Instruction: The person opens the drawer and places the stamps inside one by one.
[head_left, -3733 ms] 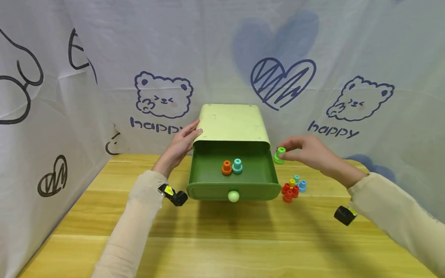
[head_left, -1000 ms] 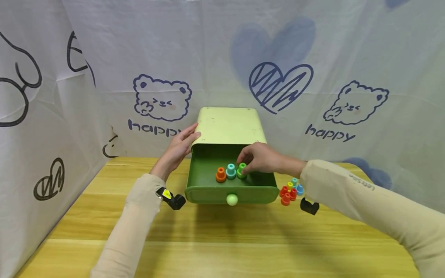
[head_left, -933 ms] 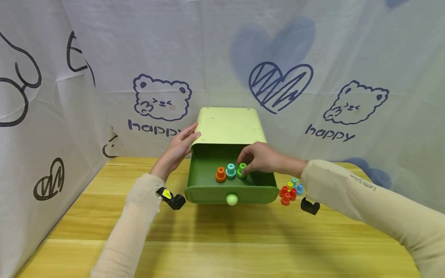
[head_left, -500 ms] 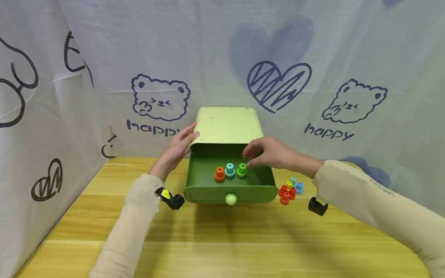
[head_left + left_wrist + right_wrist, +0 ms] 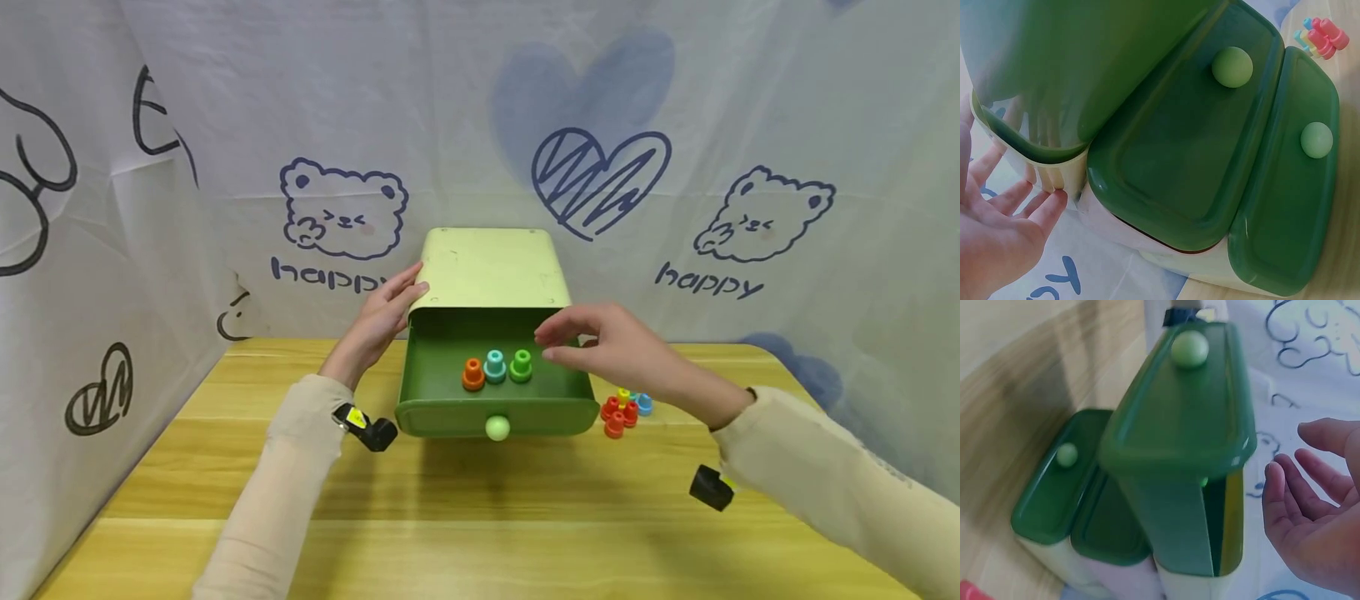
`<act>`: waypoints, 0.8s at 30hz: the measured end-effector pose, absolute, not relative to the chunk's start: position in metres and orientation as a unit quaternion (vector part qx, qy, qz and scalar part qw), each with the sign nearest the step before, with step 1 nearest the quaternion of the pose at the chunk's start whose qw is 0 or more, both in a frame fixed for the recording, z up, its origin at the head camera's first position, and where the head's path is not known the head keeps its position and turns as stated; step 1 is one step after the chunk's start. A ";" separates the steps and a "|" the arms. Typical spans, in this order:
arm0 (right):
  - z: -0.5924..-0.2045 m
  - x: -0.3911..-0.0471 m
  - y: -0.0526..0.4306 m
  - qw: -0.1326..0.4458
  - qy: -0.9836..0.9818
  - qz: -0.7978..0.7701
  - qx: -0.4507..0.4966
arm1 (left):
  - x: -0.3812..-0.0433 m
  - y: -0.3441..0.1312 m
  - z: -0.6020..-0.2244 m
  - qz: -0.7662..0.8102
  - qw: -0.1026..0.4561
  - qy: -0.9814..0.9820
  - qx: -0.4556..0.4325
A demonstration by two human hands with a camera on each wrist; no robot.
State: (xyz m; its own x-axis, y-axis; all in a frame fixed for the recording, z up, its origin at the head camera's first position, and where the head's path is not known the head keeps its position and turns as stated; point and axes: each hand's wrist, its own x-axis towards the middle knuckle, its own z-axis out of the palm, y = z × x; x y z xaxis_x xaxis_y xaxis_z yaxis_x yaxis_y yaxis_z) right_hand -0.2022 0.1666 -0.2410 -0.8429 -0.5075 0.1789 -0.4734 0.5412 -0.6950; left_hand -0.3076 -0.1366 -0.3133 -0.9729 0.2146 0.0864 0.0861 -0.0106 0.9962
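Observation:
A pale yellow cabinet [image 5: 487,267] has its top green drawer [image 5: 442,418] pulled out towards me. In the drawer, an orange stepped peg [image 5: 472,376], a light blue peg [image 5: 494,367] and a green peg [image 5: 521,367] stand upright in a row. My left hand [image 5: 375,323] rests against the cabinet's left side; its fingers [image 5: 1047,209] are extended along the wall in the left wrist view. Over the drawer's right edge hovers my right hand [image 5: 615,343], thumb and fingers parted and nothing between them. The right wrist view shows this hand [image 5: 1319,506] beside the drawer.
Several red, yellow and blue pegs [image 5: 615,425] cluster on the wooden table [image 5: 495,525] right of the cabinet, partly behind my right forearm. Two closed lower drawers [image 5: 1285,187] sit beneath the pulled-out one. A printed cloth [image 5: 480,125] hangs behind.
My right hand carried the green peg into the drawer, set it beside the light blue one, let go and drew back to the right. The left hand stays on the cabinet.

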 end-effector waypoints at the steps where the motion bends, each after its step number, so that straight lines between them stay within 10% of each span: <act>1: -0.241 -0.198 0.167 0.021 0.872 -0.399 -0.282 | -0.308 -0.137 -0.313 0.703 0.045 0.702 0.107; 24: -0.303 -0.125 0.140 -0.008 0.795 -0.550 -0.255 | -0.306 -0.137 -0.313 0.707 0.038 0.698 0.108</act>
